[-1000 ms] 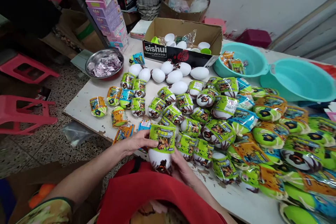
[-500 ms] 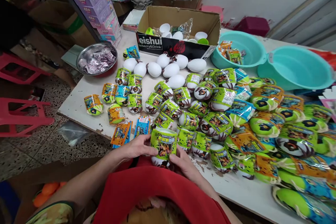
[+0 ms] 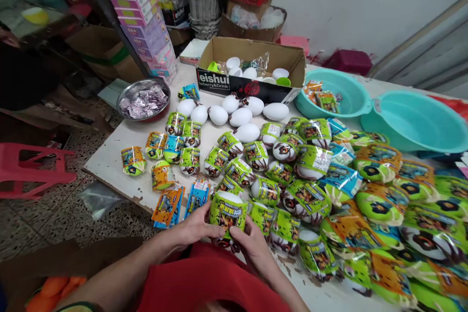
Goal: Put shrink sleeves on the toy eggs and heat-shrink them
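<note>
Both hands hold one white egg in a green printed wrapper [image 3: 228, 212] close to my body at the table's front edge. My left hand [image 3: 199, 224] grips its left side, thumb across the front. On the right side my right hand [image 3: 250, 240] presses with thumb and fingers. Just left of it lie flat blue packets [image 3: 197, 197] and orange packets [image 3: 168, 204]. Wrapped green eggs [image 3: 238, 170] lie directly beyond the held one. Farther back, bare white eggs [image 3: 218, 115] with brown markings sit in a loose group.
An open cardboard box [image 3: 252, 88] with white and green shells stands at the back. Left of it are a metal bowl [image 3: 166, 107] of small sachets and stacked boxes [image 3: 146, 24]. Turquoise basins [image 3: 413, 122] stand back right; many wrapped eggs [image 3: 378, 202] are piled in front.
The view has tilted up, so the table contents appear lower. The wrapped egg remains between both hands, and my right thumb has shifted left across its front.
</note>
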{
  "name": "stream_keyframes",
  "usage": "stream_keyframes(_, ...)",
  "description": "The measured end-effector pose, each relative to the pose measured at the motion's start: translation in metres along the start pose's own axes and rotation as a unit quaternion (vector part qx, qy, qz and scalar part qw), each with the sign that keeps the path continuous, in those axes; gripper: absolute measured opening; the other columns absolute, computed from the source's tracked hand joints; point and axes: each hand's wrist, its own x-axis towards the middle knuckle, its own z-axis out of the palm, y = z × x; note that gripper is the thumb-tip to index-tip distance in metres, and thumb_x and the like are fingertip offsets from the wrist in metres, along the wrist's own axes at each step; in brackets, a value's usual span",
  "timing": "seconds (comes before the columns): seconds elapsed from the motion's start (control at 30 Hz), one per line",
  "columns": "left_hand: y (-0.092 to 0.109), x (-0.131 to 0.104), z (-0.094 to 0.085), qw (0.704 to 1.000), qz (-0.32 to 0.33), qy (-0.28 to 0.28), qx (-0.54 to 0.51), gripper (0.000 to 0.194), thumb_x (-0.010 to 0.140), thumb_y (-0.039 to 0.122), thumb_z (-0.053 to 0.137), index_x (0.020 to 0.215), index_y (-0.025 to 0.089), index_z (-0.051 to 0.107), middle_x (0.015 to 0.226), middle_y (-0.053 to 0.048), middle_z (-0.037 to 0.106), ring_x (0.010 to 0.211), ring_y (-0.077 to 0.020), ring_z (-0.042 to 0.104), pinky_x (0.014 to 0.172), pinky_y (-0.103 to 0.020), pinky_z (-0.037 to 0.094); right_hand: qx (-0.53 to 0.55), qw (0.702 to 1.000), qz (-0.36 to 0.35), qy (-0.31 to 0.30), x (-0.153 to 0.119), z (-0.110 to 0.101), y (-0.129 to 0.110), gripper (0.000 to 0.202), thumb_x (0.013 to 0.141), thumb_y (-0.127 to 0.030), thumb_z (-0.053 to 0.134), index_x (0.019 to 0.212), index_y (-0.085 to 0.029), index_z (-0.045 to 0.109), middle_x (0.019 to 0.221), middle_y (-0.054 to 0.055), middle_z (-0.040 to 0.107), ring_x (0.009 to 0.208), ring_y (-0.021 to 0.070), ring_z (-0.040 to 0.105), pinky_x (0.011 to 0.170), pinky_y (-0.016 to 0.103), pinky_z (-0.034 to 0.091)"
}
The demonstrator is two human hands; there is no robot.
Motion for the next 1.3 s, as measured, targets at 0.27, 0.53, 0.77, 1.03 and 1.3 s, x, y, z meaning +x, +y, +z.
stream_keyframes(0.27, 0.106, 0.071, -0.055, 0.93, 0.117, 0.259, 0.235, 0.075, 0.063, 0.045, 0.078, 0.126, 0.018, 0.048, 0.121, -0.016, 0.063, 0.107, -0.0324, 0.06, 0.088, -0.04, 0.045, 0.037, 0.999, -0.027, 0.026, 0.064, -0.001, -0.058, 0.074, 0.073, -0.048, 0.073, 0.136, -0.028, 0.039, 0.127, 0.009, 0.058, 0.107, 0.0243, 0.062, 0.095, 0.043, 0.049)
stream_keyframes(0.53, 0.148, 0.175, -0.079, 0.774, 0.022, 0.402, 0.488, 0.084, 0.063, 0.048, 0.077, 0.128, 0.005, 0.044, 0.123, -0.031, 0.058, 0.115, -0.0442, 0.054, 0.089, -0.045, 0.038, -0.11, 0.974, -0.116, 0.164, 0.145, -0.033, -0.188, 0.085, 0.092, -0.035, 0.05, 0.148, -0.011, -0.007, 0.12, 0.026, 0.057, 0.071, 0.0145, 0.068, 0.062, 0.028, 0.049)
stream_keyframes(0.77, 0.129, 0.148, -0.08, 0.72, 0.042, 0.385, 0.575, 0.06, 0.081, 0.054, 0.059, 0.124, 0.013, 0.05, 0.129, -0.02, 0.057, 0.12, -0.0318, 0.051, 0.092, -0.036, 0.037, -0.13, 0.924, -0.273, 0.233, 0.124, -0.053, -0.194, 0.062, 0.084, -0.04, 0.06, 0.14, -0.026, 0.037, 0.13, 0.012, 0.053, 0.08, 0.0139, 0.069, 0.063, 0.026, 0.054)
stream_keyframes(1.03, -0.024, 0.043, -0.091, 0.7, -0.105, 0.379, 0.596, 0.041, 0.082, 0.053, 0.058, 0.073, 0.015, 0.068, 0.076, -0.013, 0.071, 0.077, -0.0283, 0.066, 0.065, -0.033, 0.043, -0.276, 0.956, -0.074, -0.074, 0.045, -0.001, 0.025, 0.04, 0.079, -0.046, 0.064, 0.11, -0.019, 0.063, 0.097, 0.008, 0.069, 0.084, 0.0204, 0.065, 0.076, 0.036, 0.054)
stream_keyframes(1.3, -0.066, 0.059, -0.113, 0.713, -0.128, 0.382, 0.574, 0.023, 0.091, 0.033, 0.053, 0.094, 0.014, 0.065, 0.092, -0.006, 0.07, 0.085, -0.018, 0.065, 0.078, -0.034, 0.048, -0.337, 0.934, -0.065, -0.093, 0.084, 0.016, 0.102, 0.046, 0.073, -0.032, 0.067, 0.116, -0.017, 0.058, 0.114, 0.01, 0.062, 0.095, 0.022, 0.062, 0.087, 0.039, 0.05)
